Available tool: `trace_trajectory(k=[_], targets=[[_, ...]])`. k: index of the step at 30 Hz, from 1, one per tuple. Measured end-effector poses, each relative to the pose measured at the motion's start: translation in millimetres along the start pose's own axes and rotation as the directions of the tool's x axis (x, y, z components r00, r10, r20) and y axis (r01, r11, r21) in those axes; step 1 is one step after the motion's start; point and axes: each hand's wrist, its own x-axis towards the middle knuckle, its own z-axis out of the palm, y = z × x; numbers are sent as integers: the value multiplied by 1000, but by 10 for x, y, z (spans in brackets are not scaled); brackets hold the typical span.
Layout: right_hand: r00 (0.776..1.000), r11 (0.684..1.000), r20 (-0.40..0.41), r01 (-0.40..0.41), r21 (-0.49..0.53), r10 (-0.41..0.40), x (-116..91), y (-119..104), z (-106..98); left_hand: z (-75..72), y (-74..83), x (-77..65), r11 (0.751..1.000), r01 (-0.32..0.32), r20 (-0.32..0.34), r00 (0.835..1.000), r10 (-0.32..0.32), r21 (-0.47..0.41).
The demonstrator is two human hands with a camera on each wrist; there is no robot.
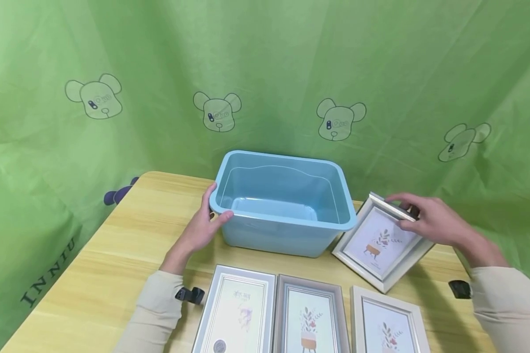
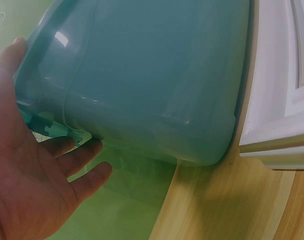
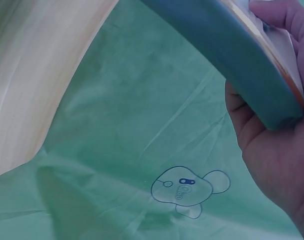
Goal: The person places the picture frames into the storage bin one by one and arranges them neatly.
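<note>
A blue plastic tub (image 1: 287,238) stands on the wooden table, nothing inside it. My left hand (image 1: 201,220) holds its left end, thumb over the rim and the other fingers under the handle; the left wrist view shows those fingers (image 2: 84,155) below the rim. To the right of the tub, my right hand (image 1: 439,220) grips a silver-white picture frame (image 1: 412,250) by its upper edge. This frame is tilted, its flower-pot print facing me. In the right wrist view its thick edge (image 3: 252,65) lies between thumb and fingers.
Three more picture frames lie in a row at the front: a silver one (image 1: 221,274), a grey-brown one (image 1: 282,314) and a cream one (image 1: 357,318). Behind the table (image 1: 128,235) hangs a green curtain (image 1: 274,54) with bear heads on it.
</note>
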Motion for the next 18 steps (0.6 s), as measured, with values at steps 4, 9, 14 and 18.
trace_trajectory(k=[4, 9, 14, 18], targets=[[1000, 1000, 7, -12, -16, 12, -3, -56, -24, 2, 10, -1, 1000, -6, -7, 1000, 6, 3], [998, 998, 20, -57, 2, 57, -1, -114, -63, 5, 14, -7, 1000, -15, -6, 1000, 15, 2], [992, 992, 16, -123, 8, 123, -9, -136, -136, 12, 11, -16, 1000, -11, -2, 1000, 11, 0], [984, 984, -18, -175, 17, 175, -20, -183, -248, 12, 4, -16, 1000, -7, 0, 1000, 7, 0]])
